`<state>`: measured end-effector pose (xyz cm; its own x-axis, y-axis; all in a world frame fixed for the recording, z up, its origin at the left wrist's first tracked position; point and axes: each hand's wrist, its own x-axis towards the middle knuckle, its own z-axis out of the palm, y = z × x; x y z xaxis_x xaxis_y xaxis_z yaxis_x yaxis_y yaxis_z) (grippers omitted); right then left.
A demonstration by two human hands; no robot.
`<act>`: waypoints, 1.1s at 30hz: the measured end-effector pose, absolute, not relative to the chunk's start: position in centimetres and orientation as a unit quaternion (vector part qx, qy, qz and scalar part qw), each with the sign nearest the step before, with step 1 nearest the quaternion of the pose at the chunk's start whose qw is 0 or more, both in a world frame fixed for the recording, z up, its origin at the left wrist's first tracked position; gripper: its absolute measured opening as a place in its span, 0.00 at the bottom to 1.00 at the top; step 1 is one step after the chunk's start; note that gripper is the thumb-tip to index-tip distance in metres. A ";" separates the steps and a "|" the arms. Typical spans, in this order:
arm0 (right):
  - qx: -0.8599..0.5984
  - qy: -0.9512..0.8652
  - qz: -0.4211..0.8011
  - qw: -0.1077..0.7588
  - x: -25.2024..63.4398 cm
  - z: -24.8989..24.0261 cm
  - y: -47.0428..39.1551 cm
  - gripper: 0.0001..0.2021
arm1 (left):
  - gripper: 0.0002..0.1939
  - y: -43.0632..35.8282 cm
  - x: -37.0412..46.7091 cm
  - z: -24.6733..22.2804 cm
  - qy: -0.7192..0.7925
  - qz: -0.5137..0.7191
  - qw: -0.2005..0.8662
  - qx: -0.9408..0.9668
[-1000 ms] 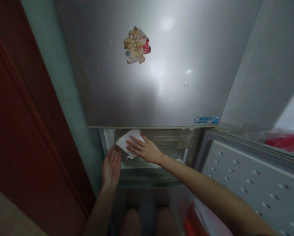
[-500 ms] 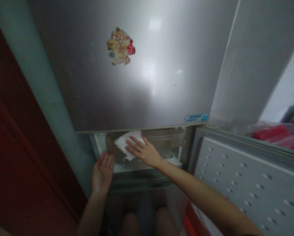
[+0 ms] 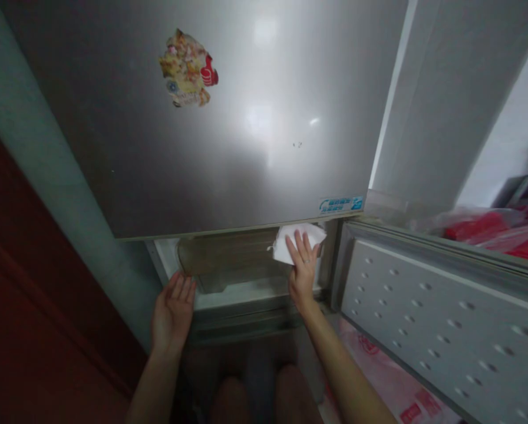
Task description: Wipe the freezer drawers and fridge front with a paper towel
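Note:
With its fingers spread, my right hand [image 3: 303, 274] holds a white cloth [image 3: 283, 249] against the right part of the freezer drawer [image 3: 228, 254]. The drawer front is smoky and see-through, set in a white-framed lower compartment of a refrigerator. My left hand [image 3: 172, 312] is palm up with fingers stretched out, its fingertips at the drawer's lower left edge. Nothing shows in that palm. The top of the drawer is hidden under the upper door [image 3: 228, 176].
The lower door [image 3: 405, 294], dimpled inside, stands swung out to the right. Red and clear plastic bags [image 3: 480, 227] lie behind it, and a pink plastic bag [image 3: 388, 368] is below. A dark red wooden panel [image 3: 38, 294] borders the left side.
My right hand has slid the white cloth from the drawer's left part to its right end. My left hand stays by the drawer's left edge. The view has shifted a little.

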<state>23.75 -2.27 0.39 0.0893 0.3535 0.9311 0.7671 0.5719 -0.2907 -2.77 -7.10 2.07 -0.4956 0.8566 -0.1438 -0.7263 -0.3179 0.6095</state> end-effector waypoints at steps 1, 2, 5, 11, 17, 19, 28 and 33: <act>-0.421 -0.658 -0.170 0.601 22.2 0.4 -2.4 0.32 | 0.12 -7.1 -2.7 2.1 0.316 0.805 0.491 0.102; -0.411 -0.667 -0.170 0.598 20.7 0.5 -2.4 0.32 | 0.12 -7.1 -2.7 2.1 0.317 0.805 0.491 0.100; -0.376 -0.716 -0.174 0.562 16.0 1.0 -2.7 0.29 | 0.12 -7.2 -2.7 2.2 0.321 0.803 0.492 0.100; -0.307 -0.801 -0.228 0.461 8.2 3.1 -2.3 0.20 | 0.14 -7.0 -2.9 2.1 0.292 0.805 0.504 0.113; -0.260 -0.844 -0.278 0.377 7.8 4.4 -1.6 0.18 | 0.15 -6.9 -3.2 2.1 0.293 0.798 0.515 0.109; -0.253 -0.841 -0.294 0.378 10.0 4.1 -1.6 0.18 | 0.14 -7.0 -3.1 2.0 0.313 0.797 0.503 0.118; -0.408 -0.727 -0.255 0.490 24.5 1.7 -2.8 0.27 | 0.11 -7.3 -3.4 2.1 0.332 0.788 0.501 0.135; -0.479 -0.603 -0.205 0.604 27.6 -2.0 -2.9 0.33 | 0.11 -7.4 -3.2 2.4 0.342 0.783 0.500 0.141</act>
<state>27.57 -2.92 -1.95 0.1891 0.3300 0.9248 0.8258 0.4561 -0.3317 -3.20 -7.40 2.41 -0.4611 0.8790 -0.1210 -0.6865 -0.2670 0.6764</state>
